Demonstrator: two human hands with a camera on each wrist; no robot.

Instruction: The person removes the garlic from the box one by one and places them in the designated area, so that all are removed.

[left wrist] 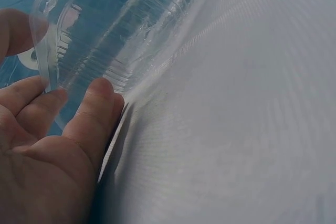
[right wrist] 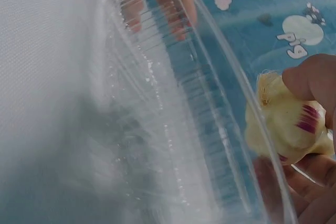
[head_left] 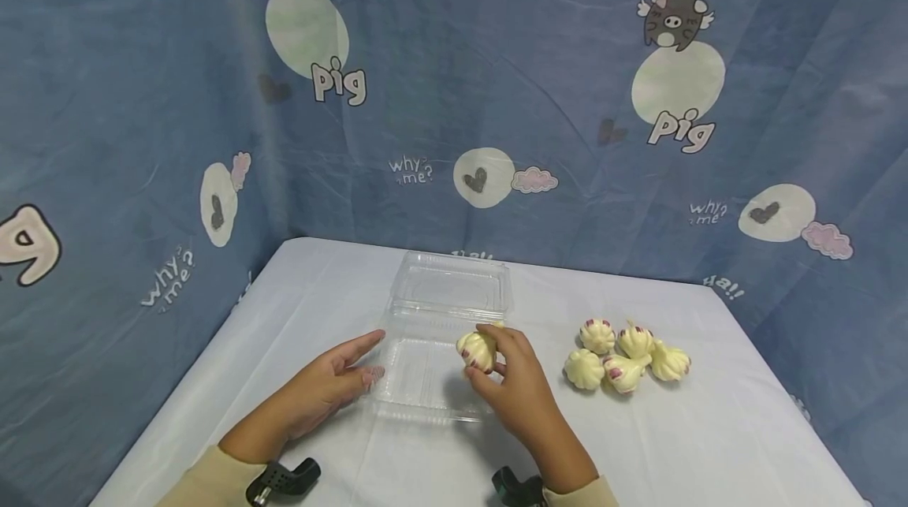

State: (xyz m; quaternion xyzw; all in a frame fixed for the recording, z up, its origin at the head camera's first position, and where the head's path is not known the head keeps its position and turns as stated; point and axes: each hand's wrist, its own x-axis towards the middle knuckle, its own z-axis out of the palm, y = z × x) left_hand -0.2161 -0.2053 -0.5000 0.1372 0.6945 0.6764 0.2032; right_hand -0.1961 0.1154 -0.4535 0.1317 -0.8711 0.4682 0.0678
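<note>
My right hand pinches a pale yellow garlic bulb with purplish patches between thumb and fingers. It holds the bulb over the right side of a clear plastic clamshell box. In the right wrist view the garlic bulb shows its root tuft, partly behind the box's transparent rim. My left hand is at the box's left side, thumb and fingers extended. Seen from the left wrist, the fingers of that hand lie right at the clear wall and rim. The box's lid is folded back, away from me.
Several more garlic bulbs lie grouped on the white-covered table, to the right of my right hand. A blue cloth printed with pigs and hearts hangs behind the table and along both sides.
</note>
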